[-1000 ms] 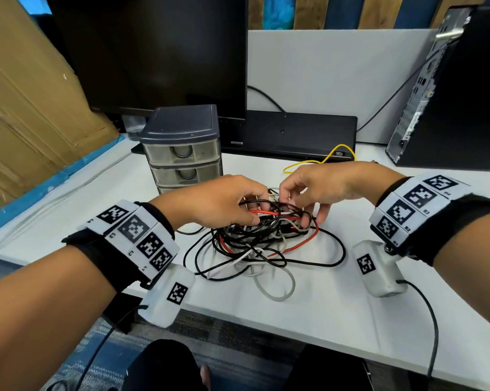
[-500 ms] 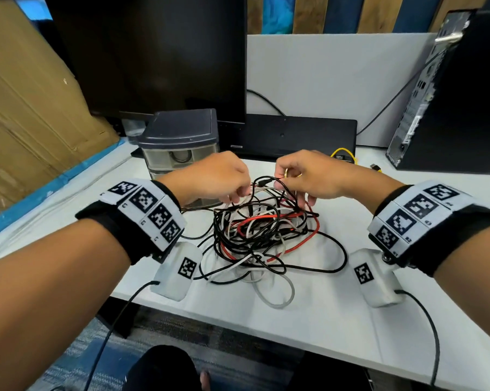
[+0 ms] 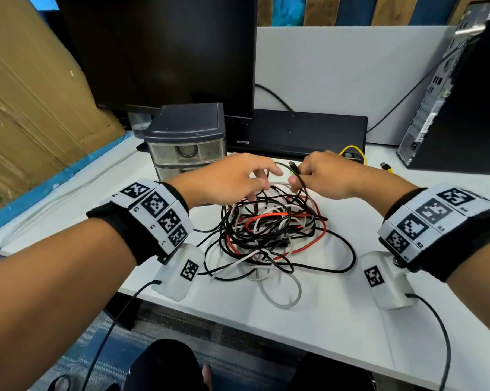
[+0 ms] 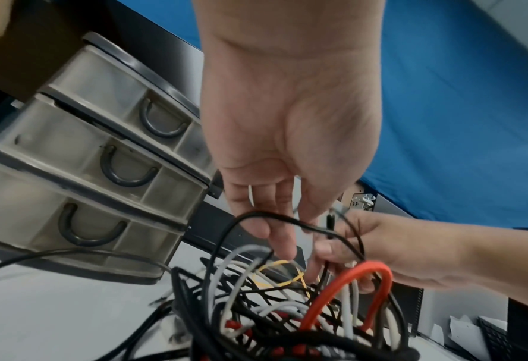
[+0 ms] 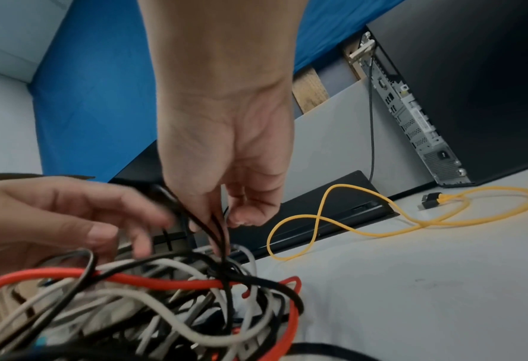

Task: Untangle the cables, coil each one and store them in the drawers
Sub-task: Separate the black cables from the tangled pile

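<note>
Cable tangle sits mid-desk, black, white and red strands knotted together. Risk: hauling the black cable up hard would likely cinch the knots or drag the whole bundle. Right hand, palm down over the far edge, pinches that black cable near its plug. Left hand hovers opposite, fingers spread and relaxed; probably just brushing strands, blurred. Drawers behind, all closed.

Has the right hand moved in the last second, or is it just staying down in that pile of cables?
Yes. The right hand has lifted off the cable tangle and drawn back toward the black monitor base, pinching a black cable.
</note>
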Available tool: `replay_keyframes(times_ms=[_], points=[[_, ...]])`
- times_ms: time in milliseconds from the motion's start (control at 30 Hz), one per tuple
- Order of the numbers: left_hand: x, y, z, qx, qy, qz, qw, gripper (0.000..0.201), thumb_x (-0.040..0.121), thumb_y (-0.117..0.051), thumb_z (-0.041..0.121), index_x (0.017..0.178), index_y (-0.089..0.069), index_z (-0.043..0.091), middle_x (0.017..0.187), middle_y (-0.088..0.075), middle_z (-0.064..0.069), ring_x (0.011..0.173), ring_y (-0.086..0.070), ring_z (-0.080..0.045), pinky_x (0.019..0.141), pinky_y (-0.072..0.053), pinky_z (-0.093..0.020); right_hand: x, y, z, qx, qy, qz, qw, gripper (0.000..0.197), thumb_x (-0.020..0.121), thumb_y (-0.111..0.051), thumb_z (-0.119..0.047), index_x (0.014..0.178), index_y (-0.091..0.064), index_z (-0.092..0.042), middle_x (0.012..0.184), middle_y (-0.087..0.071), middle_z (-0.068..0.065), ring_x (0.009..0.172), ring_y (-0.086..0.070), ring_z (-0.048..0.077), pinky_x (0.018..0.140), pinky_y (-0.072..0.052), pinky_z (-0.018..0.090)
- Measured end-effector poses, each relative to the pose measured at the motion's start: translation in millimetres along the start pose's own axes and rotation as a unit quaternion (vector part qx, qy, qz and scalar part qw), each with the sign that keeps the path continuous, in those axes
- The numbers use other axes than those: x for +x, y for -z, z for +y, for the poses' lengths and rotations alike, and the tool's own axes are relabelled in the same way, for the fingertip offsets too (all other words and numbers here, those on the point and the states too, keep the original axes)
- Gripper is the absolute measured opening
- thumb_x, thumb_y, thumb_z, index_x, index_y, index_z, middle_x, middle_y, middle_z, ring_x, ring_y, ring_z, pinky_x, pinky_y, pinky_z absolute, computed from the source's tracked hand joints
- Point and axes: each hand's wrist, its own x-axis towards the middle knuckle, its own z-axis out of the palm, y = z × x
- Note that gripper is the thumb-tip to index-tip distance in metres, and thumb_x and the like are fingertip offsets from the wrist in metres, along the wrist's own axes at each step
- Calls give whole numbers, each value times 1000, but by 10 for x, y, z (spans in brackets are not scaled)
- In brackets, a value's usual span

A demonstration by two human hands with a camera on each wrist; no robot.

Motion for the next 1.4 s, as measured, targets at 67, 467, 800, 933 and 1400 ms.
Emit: replay_keyframes(times_ms=[67, 467, 800, 933, 1400], points=[[-23, 78, -24, -5, 6, 20, 1000, 26, 102, -53, 7, 109, -74, 20, 97, -74, 1, 73, -72, -9, 62, -53, -20, 18, 5, 41, 18, -8, 23, 1000, 30, 102, -60, -30, 85, -77, -12, 56, -63, -9, 56, -63, 12, 52, -46, 17], [-267, 219, -146, -1, 149, -137, 979, 18, 94, -67, 6, 108, -63, 16, 88, -79, -7, 75, -77, -17, 62, -56, -27, 111, -158, 67, 187, -84, -66, 977, 27, 96, -61, 7, 78, -78, -4, 74, -75, 9, 64, -70, 15, 63, -59, 24], [-374, 68, -277, 42, 183, -162, 969, 31, 101, -64, 25, 85, -67, -1, 77, -78, -11, 62, -73, -18, 59, -59, -30, 108, -137, -207, -128, -53, -100, 985, 20, 97, -55, -9, 99, -75, -12, 101, -71, 4, 92, -61, 23, 74, -51, 29], [-396, -23, -344, 40, 176, -143, 973, 16, 98, -63, 15, 92, -71, 3, 81, -79, -9, 67, -72, -17, 62, -57, -28, 151, -161, -226, -196, -37, -93, 976, 21, 97, -61, -23, 104, -72, -7, 105, -70, 11, 89, -61, 26, 80, -52, 32], [-379, -75, -453, -1, 158, -165, 974, 30, 81, -85, 11, 101, -63, 14, 92, -77, -8, 69, -67, -13, 55, -48, -22, 119, -41, -306, -137, -64, -90, 984, 15, 95, -64, -15, 93, -79, -16, 92, -73, 3, 88, -67, 23, 66, -50, 27]])
